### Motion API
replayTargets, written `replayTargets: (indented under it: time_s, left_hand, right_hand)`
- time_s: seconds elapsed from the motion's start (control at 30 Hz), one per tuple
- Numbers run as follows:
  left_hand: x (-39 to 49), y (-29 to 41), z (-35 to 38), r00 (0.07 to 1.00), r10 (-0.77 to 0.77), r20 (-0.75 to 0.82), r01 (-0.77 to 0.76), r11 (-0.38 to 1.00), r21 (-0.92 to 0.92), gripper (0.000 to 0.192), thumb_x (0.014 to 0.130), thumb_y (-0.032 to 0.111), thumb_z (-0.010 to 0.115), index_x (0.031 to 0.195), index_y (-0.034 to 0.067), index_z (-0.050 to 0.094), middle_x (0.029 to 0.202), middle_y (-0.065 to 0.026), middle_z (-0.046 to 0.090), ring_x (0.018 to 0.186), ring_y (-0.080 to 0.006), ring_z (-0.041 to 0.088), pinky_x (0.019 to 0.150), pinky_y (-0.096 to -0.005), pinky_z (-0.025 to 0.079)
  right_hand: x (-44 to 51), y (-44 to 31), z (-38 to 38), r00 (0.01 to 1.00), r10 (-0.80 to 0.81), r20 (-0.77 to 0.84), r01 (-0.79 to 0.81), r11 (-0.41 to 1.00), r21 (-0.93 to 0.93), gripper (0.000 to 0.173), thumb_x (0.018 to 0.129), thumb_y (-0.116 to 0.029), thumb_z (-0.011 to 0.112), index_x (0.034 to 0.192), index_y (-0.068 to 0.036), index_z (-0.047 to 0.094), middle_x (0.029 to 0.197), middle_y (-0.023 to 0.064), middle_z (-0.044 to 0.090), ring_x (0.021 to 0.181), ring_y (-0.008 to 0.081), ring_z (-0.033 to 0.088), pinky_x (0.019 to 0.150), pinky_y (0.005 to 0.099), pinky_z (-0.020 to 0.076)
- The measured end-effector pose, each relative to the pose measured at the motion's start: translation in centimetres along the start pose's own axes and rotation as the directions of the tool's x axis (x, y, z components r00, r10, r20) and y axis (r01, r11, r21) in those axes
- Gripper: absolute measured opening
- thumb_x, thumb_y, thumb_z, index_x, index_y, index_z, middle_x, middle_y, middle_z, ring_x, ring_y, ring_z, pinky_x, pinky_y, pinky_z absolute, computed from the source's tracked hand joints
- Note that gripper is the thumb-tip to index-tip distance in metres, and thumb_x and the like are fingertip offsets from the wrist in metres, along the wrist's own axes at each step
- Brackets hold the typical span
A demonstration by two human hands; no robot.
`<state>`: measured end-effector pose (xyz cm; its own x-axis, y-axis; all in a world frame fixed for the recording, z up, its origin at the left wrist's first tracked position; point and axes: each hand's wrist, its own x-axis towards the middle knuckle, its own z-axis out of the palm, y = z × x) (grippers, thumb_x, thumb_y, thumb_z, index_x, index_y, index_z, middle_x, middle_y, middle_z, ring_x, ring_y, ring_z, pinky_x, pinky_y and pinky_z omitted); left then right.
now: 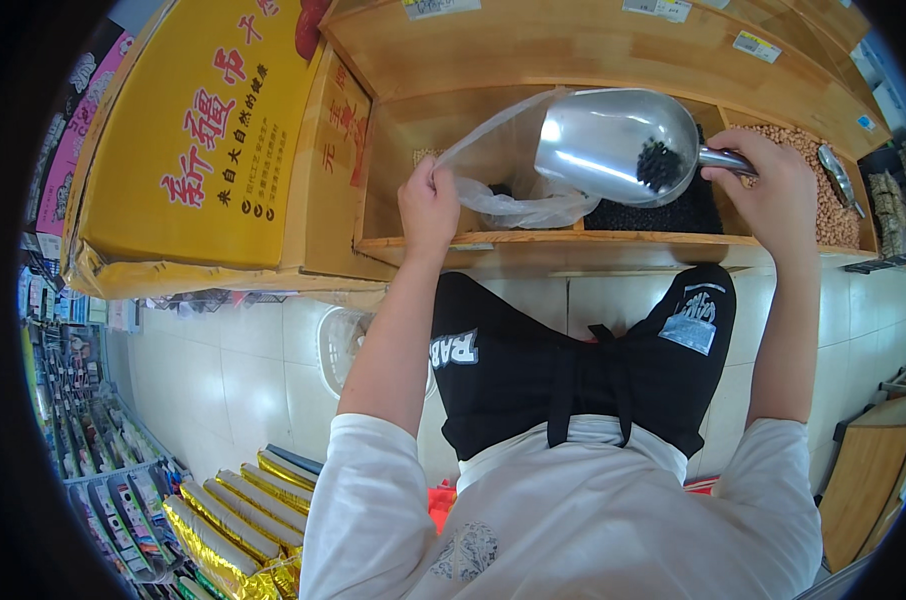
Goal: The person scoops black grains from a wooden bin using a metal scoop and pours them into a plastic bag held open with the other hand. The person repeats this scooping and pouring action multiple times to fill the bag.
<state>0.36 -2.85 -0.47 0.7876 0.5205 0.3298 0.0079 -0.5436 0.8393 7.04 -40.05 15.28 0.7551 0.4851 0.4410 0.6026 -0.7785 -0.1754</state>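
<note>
My right hand (pixel 760 184) grips the handle of a metal scoop (pixel 599 142), its wide mouth turned to the left. A small heap of black beans (pixel 657 165) lies in the scoop near the handle end. My left hand (pixel 432 202) pinches the edge of a clear plastic bag (pixel 524 210), whose rim is stretched toward the scoop's mouth. Some dark content shows at the bag, partly hidden by its folds. Under the scoop, more black beans (pixel 648 217) fill a compartment of the wooden bin (pixel 543 238).
Right of the black beans, a compartment holds light brown peanuts or beans (pixel 798 180) and a second metal scoop (pixel 839 180). A yellow carton (pixel 190 142) stands at the bin's left. On the tiled floor is a white basket (pixel 336 349); gold packets (pixel 235 517) lie behind it.
</note>
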Motion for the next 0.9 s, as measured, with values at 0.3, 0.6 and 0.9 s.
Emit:
replayTargets:
  time_s: [0.3, 0.6, 0.9]
  left_hand:
    - [-0.1, -0.2, 0.0, 1.0, -0.02, 0.016, 0.02, 0.999, -0.025, 0.023, 0.097, 0.018, 0.054, 0.087, -0.002, 0.058, 0.068, -0.0226, 0.055, 0.059, -0.0324, 0.055, 0.061, -0.0414, 0.047]
    - [-0.1, -0.1, 0.1, 1.0, -0.009, -0.027, 0.008, 0.999, -0.041, 0.024, 0.096, 0.019, 0.053, 0.084, -0.002, 0.055, 0.067, -0.0223, 0.053, 0.058, -0.032, 0.05, 0.06, -0.0418, 0.045]
    - [0.1, 0.0, 0.0, 0.996, -0.034, -0.079, 0.029, 0.998, -0.064, 0.025, 0.097, 0.019, 0.052, 0.081, -0.001, 0.051, 0.062, -0.0172, 0.046, 0.056, -0.0234, 0.044, 0.057, -0.0396, 0.042]
  right_hand:
    - [0.4, -1.5, -2.7, 0.991, -0.107, 0.081, 0.119, 0.979, -0.166, 0.028, 0.079, -0.018, 0.083, 0.104, -0.011, 0.073, 0.098, 0.0046, 0.077, 0.088, 0.0265, 0.072, 0.084, 0.038, 0.0533]
    - [-1.3, 4.2, -1.8, 0.959, 0.279, 0.058, -0.281, 0.959, 0.028, 0.03, 0.082, -0.017, 0.083, 0.109, -0.01, 0.072, 0.099, 0.0065, 0.077, 0.089, 0.0243, 0.074, 0.079, 0.0356, 0.057]
    - [-2.0, 6.1, 7.7, 0.884, 0.418, 0.21, -0.402, 0.908, -0.116, 0.026, 0.082, -0.028, 0.083, 0.102, -0.015, 0.074, 0.097, 0.0043, 0.078, 0.091, 0.0274, 0.074, 0.076, 0.0405, 0.0567]
